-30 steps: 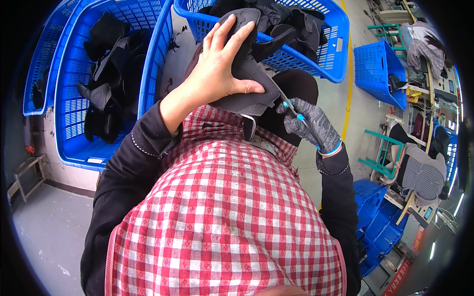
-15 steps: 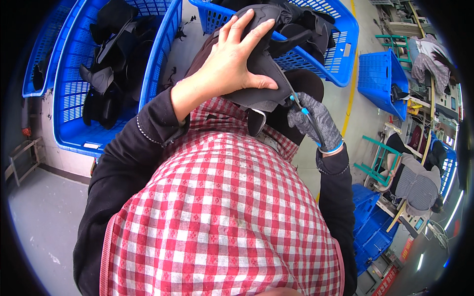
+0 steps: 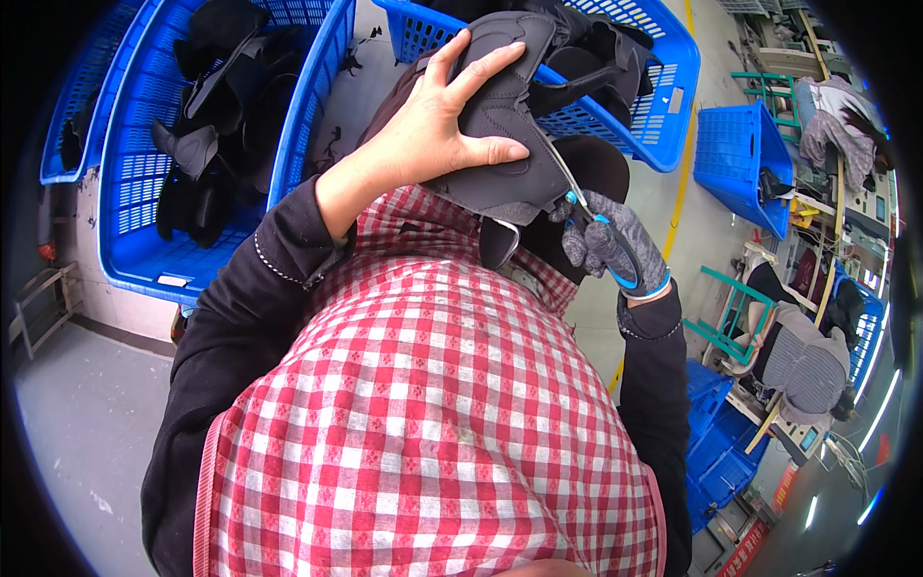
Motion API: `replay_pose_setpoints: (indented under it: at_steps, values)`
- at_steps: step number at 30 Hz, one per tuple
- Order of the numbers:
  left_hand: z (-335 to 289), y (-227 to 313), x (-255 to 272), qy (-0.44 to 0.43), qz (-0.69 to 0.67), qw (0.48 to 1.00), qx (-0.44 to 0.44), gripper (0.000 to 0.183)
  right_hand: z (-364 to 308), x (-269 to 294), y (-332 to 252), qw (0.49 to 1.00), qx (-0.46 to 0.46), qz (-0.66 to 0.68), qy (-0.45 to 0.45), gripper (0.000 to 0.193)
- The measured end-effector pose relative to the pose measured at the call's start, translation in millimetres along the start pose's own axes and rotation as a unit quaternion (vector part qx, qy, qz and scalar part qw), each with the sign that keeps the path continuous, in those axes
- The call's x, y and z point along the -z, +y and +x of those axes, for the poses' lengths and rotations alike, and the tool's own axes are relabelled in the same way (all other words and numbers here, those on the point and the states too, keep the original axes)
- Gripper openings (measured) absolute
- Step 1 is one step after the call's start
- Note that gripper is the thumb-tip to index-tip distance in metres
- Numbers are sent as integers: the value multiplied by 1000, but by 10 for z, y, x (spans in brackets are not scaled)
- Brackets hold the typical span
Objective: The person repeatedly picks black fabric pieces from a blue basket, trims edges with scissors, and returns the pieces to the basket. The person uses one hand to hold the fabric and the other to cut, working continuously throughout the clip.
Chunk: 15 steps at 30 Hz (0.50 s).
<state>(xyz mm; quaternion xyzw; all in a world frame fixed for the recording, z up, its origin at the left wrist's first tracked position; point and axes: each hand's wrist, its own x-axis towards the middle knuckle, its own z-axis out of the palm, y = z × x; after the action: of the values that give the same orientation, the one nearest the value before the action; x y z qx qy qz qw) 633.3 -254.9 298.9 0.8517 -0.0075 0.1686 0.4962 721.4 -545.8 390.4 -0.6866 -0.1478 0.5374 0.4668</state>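
My bare left hand (image 3: 428,130) lies with fingers and thumb spread over a dark grey stitched shoe upper (image 3: 524,178), pressing it against my dark-clad leg. In a grey knit glove, my right hand (image 3: 615,240) grips small scissors (image 3: 574,197) with blue-and-black handles. The blades lie along the upper's lower right edge, and their tips are hard to make out. One handle loop shows spread away from the gloved fingers. Below the upper, a dark flap with a pale edge (image 3: 500,242) hangs over my red-and-white checked apron (image 3: 413,385).
A large blue crate (image 3: 135,260) with dark shoe pieces stands at left. Another blue crate (image 3: 663,144) with similar pieces is just beyond the upper. Further right are a blue basket (image 3: 735,163), green frames (image 3: 740,322) and a person in grey (image 3: 808,356) at workbenches.
My left hand has slid slightly left and down on the upper, uncovering more of its surface. The gloved fingers have shifted and the scissor handles look wider apart.
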Motion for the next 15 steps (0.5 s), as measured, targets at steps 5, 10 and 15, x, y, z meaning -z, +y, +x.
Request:
replay_pose_setpoints:
  at_steps: [5, 10, 15]
  values:
    - [5, -50, 35, -4, -34, 999, 4, 104, 55, -24, -29, 1000, -5, -16, -9, 72]
    - [6, -56, 14, 10, -23, 1000, 0, 105, 140, -71, 7, 946, 83, -289, 117, 48]
    - [-2, -23, -37, 17, -13, 1000, 5, 104, 188, -195, -164, 934, 89, -316, 140, 45]
